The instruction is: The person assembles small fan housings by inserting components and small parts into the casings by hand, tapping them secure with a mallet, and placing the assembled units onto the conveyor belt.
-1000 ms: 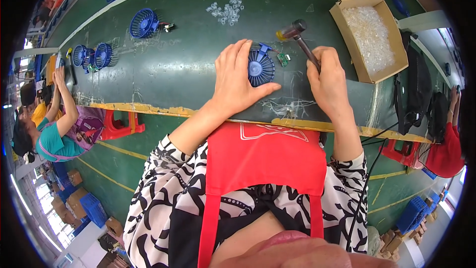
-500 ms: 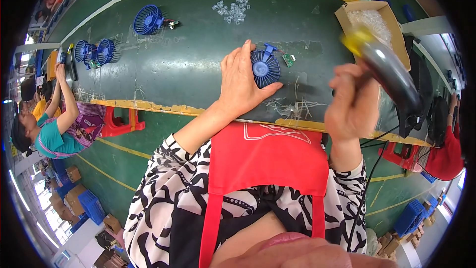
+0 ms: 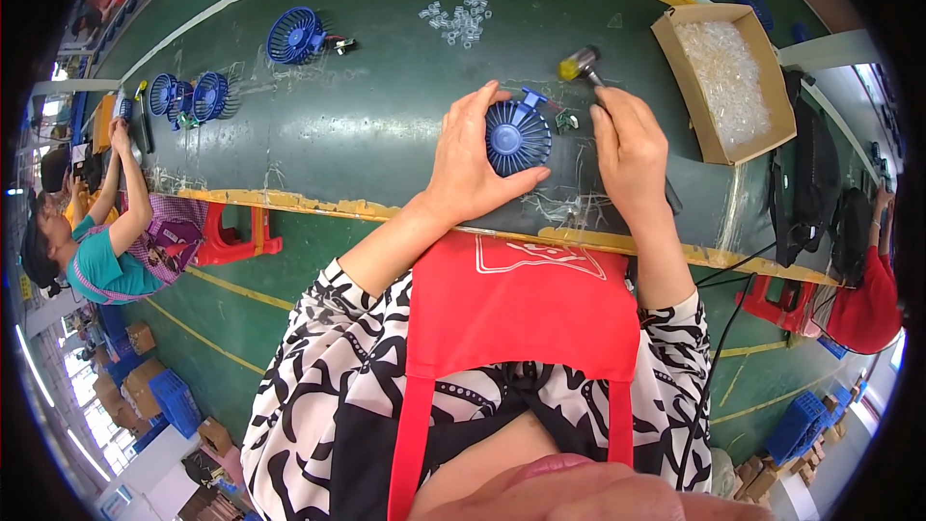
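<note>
The left hand (image 3: pixel 476 160) holds 1 blue fan cage (image 3: pixel 513 138), thumb and fingers clamped around its left side, closer to the tabletop's (image 3: pixel 357 135) near edge. The right hand's (image 3: pixel 633 150) fingers grip 1 hammer (image 3: pixel 582 64) tightly. Rightward, 1 carton (image 3: pixel 683 82) reaches toward the far edge.
</note>
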Motion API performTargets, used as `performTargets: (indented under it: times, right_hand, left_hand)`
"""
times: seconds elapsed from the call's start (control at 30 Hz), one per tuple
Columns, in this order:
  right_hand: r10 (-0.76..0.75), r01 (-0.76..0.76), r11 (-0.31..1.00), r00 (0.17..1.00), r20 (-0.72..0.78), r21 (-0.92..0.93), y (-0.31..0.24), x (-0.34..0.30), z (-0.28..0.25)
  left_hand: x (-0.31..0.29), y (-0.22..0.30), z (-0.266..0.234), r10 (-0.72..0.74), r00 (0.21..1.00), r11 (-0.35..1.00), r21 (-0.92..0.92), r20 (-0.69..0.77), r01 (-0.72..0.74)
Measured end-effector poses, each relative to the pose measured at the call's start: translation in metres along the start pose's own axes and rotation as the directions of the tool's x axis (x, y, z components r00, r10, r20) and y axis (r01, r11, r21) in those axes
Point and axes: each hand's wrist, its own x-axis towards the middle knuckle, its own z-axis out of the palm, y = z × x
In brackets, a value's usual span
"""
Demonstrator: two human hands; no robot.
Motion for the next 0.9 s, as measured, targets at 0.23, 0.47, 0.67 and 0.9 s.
performTargets:
  times: [0.23, 0.47, 0.67, 0.9]
  right_hand:
    - [0.447, -0.670, 0.552, 0.740, 0.502, 0.496, -0.015, -0.003, 0.022]
    - [0.476, -0.704, 0.495, 0.710, 0.518, 0.510, -0.001, -0.010, 0.026]
    - [0.420, -0.597, 0.642, 0.799, 0.430, 0.481, -0.003, -0.013, 0.029]
    - [0.400, -0.552, 0.662, 0.833, 0.383, 0.508, -0.003, -0.018, 0.028]
  left_hand:
    - [-0.003, 0.001, -0.001, 0.045, 0.999, 0.969, -0.243, 0.023, -0.038]
    - [0.042, -0.051, -0.014, -0.295, 0.932, 0.954, -0.124, -0.210, 0.274]
    - [0.073, -0.052, -0.014, -0.346, 0.922, 0.894, 0.237, -0.173, 0.380]
    - [0.069, -0.054, -0.010, -0.363, 0.914, 0.926, 0.041, -0.183, 0.376]
